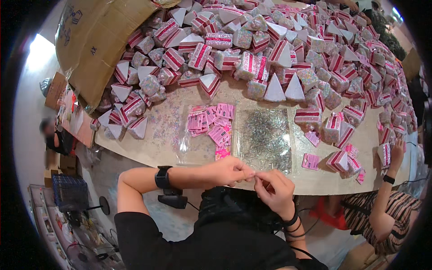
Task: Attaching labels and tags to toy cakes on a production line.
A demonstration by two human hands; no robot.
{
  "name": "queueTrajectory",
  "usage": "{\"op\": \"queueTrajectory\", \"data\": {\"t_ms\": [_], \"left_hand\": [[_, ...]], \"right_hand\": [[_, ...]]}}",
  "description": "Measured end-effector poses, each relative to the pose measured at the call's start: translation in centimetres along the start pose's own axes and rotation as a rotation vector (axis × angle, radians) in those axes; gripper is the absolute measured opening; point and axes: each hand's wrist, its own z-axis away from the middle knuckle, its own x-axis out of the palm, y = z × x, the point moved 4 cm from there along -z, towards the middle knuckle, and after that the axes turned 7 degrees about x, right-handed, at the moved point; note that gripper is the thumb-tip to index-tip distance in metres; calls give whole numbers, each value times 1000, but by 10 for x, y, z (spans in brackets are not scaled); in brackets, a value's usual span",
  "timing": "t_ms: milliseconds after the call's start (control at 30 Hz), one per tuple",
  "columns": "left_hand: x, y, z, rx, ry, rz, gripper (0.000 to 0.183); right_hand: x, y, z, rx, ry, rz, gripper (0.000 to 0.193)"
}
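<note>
Left hand (231, 172), right hand (276, 189) nearly meet, lower center; fingertips pinched, any item between too small to tell. Thin bits (265, 135) just above: likely light, slippery; pinch ends. Tags (218, 121), center: probably stiff card; grip edges.

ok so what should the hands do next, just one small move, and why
Probably bring the left hand to the pink cards and pick one up, while the right hand holds its pinch. The cards lie loose just beyond the left hand; both hands' fingertips meet, though anything between them is too small to make out.
</note>
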Motion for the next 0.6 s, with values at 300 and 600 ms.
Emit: {"op": "queueTrajectory", "data": {"t_ms": [300, 600], "left_hand": [[-161, 103, -5, 521, 552, -1580, 56], [-195, 90, -19, 681, 505, -1343, 41]], "right_hand": [[-11, 53, 17, 466, 42, -797, 6], [-14, 53, 13, 389, 80, -736, 3]]}}
